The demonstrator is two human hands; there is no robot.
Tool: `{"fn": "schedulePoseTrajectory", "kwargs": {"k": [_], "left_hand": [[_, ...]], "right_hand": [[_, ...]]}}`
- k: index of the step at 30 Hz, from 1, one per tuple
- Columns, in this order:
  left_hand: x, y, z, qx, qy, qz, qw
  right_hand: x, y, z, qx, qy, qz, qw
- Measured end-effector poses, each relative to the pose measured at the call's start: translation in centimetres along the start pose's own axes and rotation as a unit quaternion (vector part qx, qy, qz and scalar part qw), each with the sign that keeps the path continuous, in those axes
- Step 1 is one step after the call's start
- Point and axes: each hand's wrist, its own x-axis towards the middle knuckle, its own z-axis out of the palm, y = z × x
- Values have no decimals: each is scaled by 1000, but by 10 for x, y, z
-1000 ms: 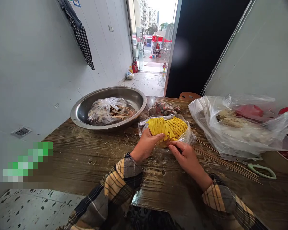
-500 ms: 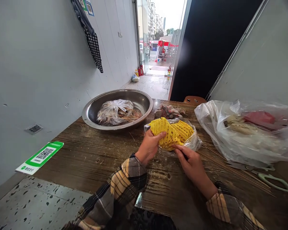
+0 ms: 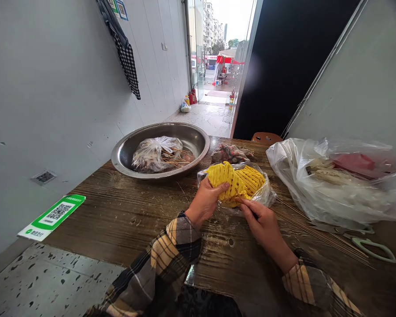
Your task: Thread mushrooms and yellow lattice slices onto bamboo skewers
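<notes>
My left hand (image 3: 206,200) is closed around a yellow, slitted piece of food (image 3: 223,178), thumb on top, holding it over an open clear plastic bag (image 3: 266,193). More yellow slitted pieces (image 3: 252,179) lie in that bag, fanned beside the held one. At the lower right edge of the held piece, my right hand (image 3: 260,220) pinches what looks like a thin bamboo skewer (image 3: 238,199). Only a short bit of it shows between fingertips and food. Loose bamboo skewers (image 3: 330,240) lie on the table to the right of my right hand.
A steel basin (image 3: 119,163) holding a bag of skewered food (image 3: 152,155) stands at the back left. Behind the yellow pieces lies a crumpled cloth (image 3: 231,153). On the right are a large plastic bag (image 3: 343,193) and green-handled scissors (image 3: 376,251). A QR-code card (image 3: 54,218) stands at the left edge.
The view has shifted very slightly. Both hands keep their grip at the yellow piece, with little visible movement.
</notes>
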Motion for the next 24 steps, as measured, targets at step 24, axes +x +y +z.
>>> {"fn": "schedulePoseTrajectory", "kwargs": {"k": [24], "left_hand": [[0,1,-1,12,-15,-5,1000]], "right_hand": [[1,3,0,0,3,-24,1000]]}}
